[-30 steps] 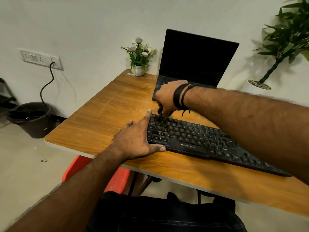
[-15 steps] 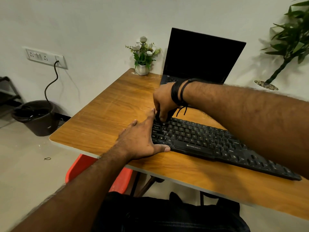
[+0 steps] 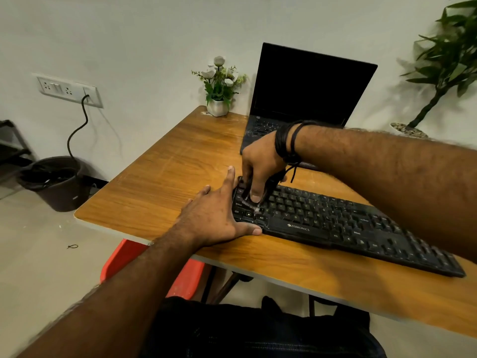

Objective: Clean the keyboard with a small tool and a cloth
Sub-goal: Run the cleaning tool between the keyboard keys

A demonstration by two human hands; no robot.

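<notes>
A black keyboard (image 3: 343, 223) lies slantwise on the wooden table (image 3: 165, 182). My left hand (image 3: 214, 218) lies flat against its left end, fingers spread, thumb along the front edge. My right hand (image 3: 260, 166) reaches across from the right and points down over the keyboard's left keys, fingers closed on a small dark brush (image 3: 254, 200) whose pale bristles touch the keys near the Alt key. Most of the brush is hidden by the fingers. No cloth is in view.
An open black laptop (image 3: 307, 91) stands behind the keyboard, with a small white flower pot (image 3: 218, 107) to its left. A red chair (image 3: 124, 257) sits under the table's left edge. A dark bucket (image 3: 56, 182) stands on the floor by a wall socket (image 3: 67, 90).
My right hand has slid with the brush from the keyboard's top-left corner toward me, down to the lower left keys. The left hand has stayed at the keyboard's end. The camera shifted slightly.
</notes>
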